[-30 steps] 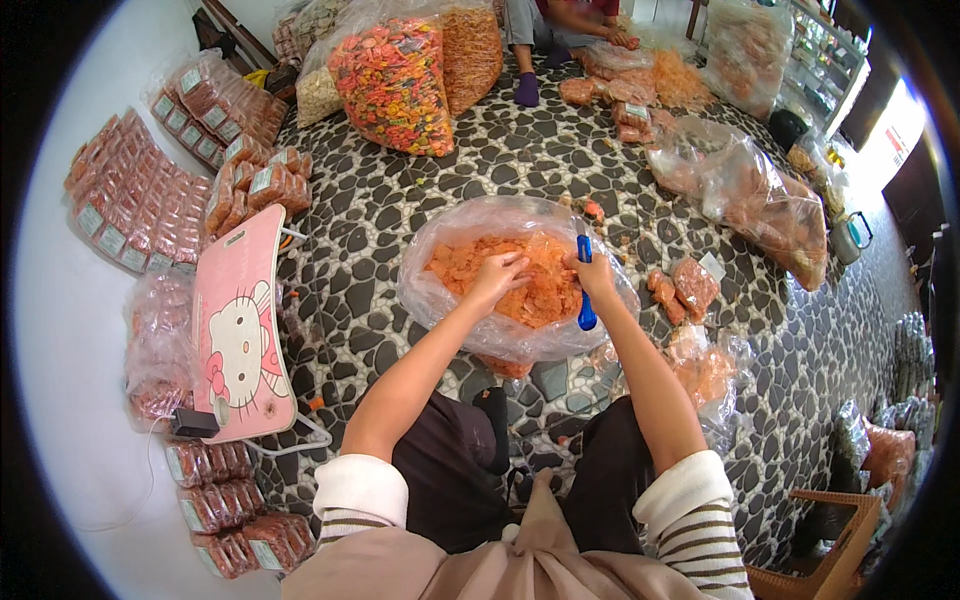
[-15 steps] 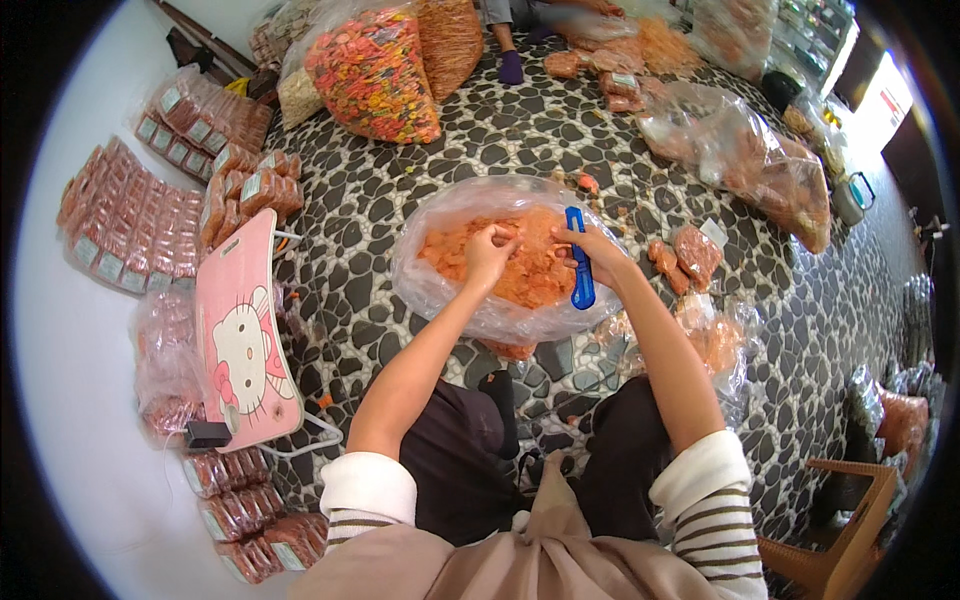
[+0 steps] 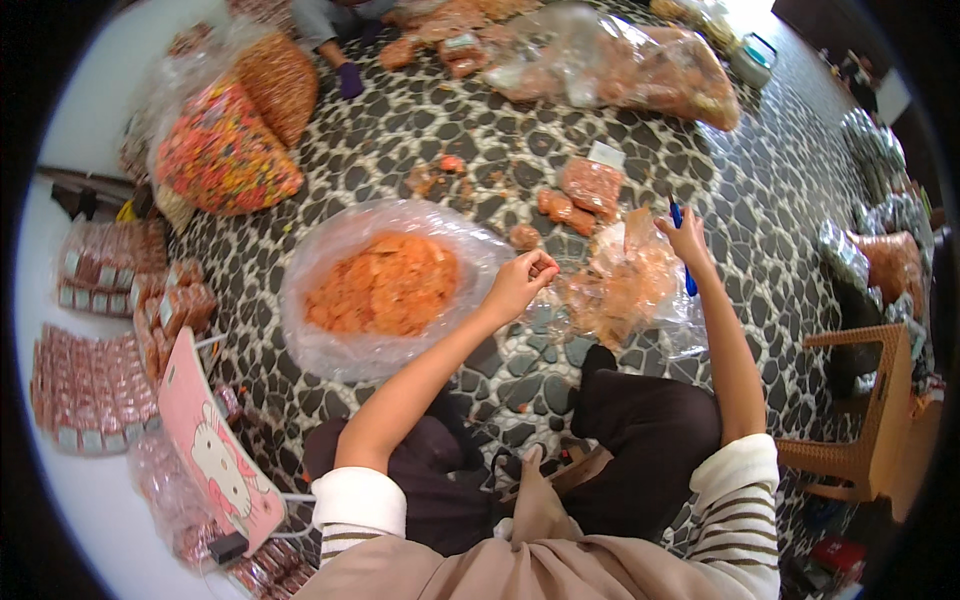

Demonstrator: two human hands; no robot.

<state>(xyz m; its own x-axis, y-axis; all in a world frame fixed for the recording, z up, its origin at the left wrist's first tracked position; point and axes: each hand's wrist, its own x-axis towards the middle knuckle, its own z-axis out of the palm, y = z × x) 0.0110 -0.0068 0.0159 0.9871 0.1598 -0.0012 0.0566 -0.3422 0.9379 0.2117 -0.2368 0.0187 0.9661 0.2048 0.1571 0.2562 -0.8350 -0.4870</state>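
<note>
My left hand (image 3: 531, 275) is raised right of the open clear bag of orange flat pieces (image 3: 380, 283), its fingers pinched on something small that I cannot make out. My right hand (image 3: 680, 232) grips a blue box cutter (image 3: 690, 280) upright, its dark blade pointing away from me. Below and between my hands lies a crumpled heap of clear plastic (image 3: 620, 300) with orange bits. Just beyond it are small filled reddish packs (image 3: 590, 185) and scattered crumbs on the patterned floor.
Big bags of colourful pieces (image 3: 220, 150) and a long filled bag (image 3: 610, 70) lie beyond. Another person's leg (image 3: 345, 70) shows at the top. Stacked packs (image 3: 95, 380) and a pink folding table (image 3: 215, 430) are at left; a brown chair (image 3: 865, 400) is at right.
The view has swung right. Both my hands have left the open bag and moved right toward the crumpled plastic, the cutter still in my right hand.
</note>
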